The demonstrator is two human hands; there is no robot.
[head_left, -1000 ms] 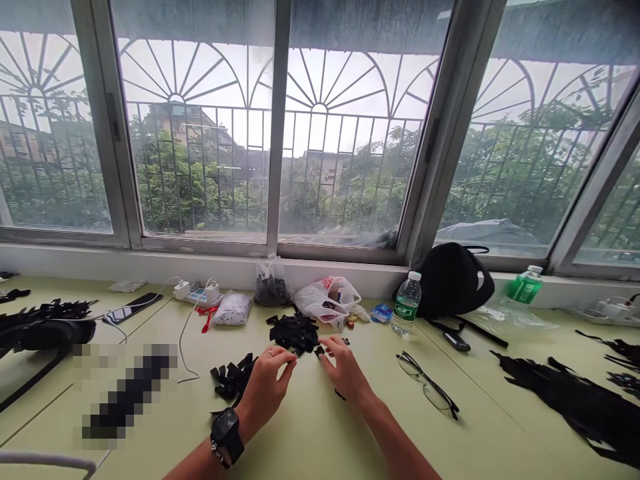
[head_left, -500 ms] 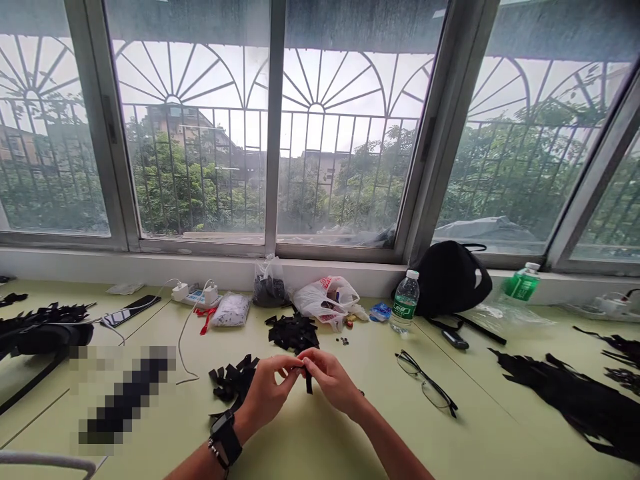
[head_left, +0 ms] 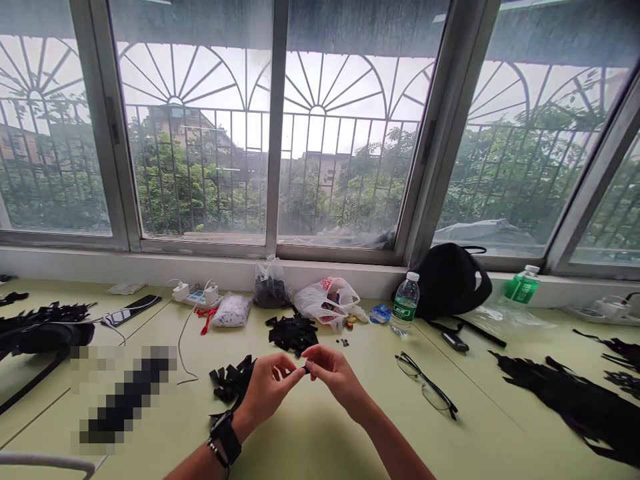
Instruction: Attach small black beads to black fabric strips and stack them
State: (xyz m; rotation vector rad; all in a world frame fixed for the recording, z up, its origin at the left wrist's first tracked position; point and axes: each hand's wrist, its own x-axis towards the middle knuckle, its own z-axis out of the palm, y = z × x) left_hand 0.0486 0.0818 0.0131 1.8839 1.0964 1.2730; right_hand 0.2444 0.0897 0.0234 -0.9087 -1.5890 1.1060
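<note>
A pale green surface (head_left: 320, 443) runs along under a wide window (head_left: 345, 140), and through its glass I can see curved metal window bars, trees and buildings. At the far left, a heap of black fringed material (head_left: 40, 321) lies beside a smartphone (head_left: 131, 310), and nearer to me is a pixelated object (head_left: 125, 393) too blurred to identify. Further along, a white cable (head_left: 181, 353) trails from a power strip with plugged-in chargers (head_left: 196, 297), close to a red ribbon (head_left: 204, 320), a white mesh bag (head_left: 231, 311) and a clear plastic bag of dark contents (head_left: 269, 288).

In the middle, a small pile of black strips (head_left: 231, 379) sits just by the left hand (head_left: 267, 390), which has a black wristwatch (head_left: 226, 437) on its wrist. The left hand and the right hand (head_left: 337, 381) are raised off the surface, their fingers closed narrowly on a small black piece (head_left: 306, 369) held between them. Beyond them lies a larger pile of black pieces (head_left: 293, 335).

To the right are a white carrier bag with red print (head_left: 325, 299), a water bottle (head_left: 406, 303), a black bag (head_left: 453, 280), glasses (head_left: 425, 385) and more black fringed material (head_left: 575, 400). The bottle's green label is too small for me to read.
</note>
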